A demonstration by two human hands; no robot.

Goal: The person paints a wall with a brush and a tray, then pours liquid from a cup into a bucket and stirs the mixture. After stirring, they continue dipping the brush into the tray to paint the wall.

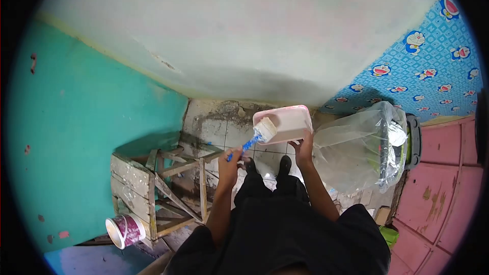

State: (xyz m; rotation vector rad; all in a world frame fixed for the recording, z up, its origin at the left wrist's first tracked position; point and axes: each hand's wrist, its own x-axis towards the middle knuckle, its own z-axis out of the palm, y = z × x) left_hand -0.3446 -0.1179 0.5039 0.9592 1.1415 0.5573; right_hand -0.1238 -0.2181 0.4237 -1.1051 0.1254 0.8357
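Bristles of the brush (265, 130) rest in the pink tray (293, 119), gripped level at its near edge by the right hand (304, 148), likely for loading paint, while the left hand (229, 165) clasps the handle.

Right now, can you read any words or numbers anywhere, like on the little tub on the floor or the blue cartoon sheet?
No text can be read in this picture.
tub: purple print, too blurred to read.
blue cartoon sheet: only cartoon faces, no words.
pink tray in the right hand: no label shows.
brush in the left hand: no label shows.
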